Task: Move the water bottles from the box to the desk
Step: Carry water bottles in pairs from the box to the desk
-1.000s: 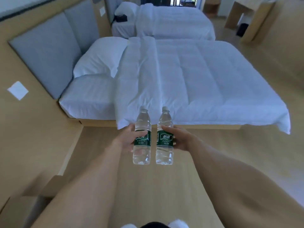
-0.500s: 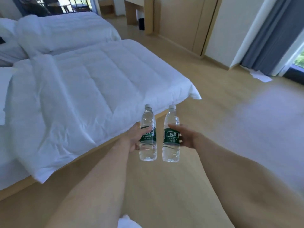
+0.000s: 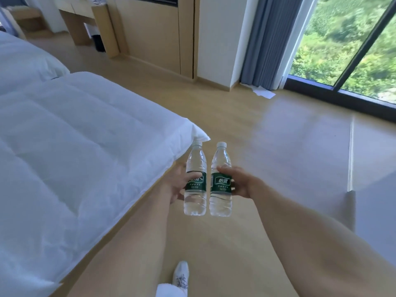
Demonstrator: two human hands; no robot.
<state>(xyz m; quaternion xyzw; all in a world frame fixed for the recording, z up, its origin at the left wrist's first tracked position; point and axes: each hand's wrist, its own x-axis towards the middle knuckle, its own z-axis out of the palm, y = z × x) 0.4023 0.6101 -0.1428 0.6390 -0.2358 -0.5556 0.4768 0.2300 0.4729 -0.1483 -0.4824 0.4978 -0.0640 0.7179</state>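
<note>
2 water bottles upright | left hand [image 3: 179, 185] grips 1 [image 3: 195, 185] | right hand [image 3: 240, 182] grips 1 [image 3: 220, 185]

1. This is a hotel-style bedroom: a low bed with a white quilted duvet [image 3: 70, 146] on a pale wooden base fills the left side.
2. A 2nd white-covered bed [image 3: 23, 61] lies beyond it.
3. Pale wood flooring [image 3: 267, 136] runs to built-in light wooden cabinets [image 3: 154, 33] and a light wooden desk [image 3: 85, 20].
4. A grey-blue full-length curtain [image 3: 267, 39] hangs beside a dark-framed floor-to-ceiling window [image 3: 347, 46] showing green trees.
</note>
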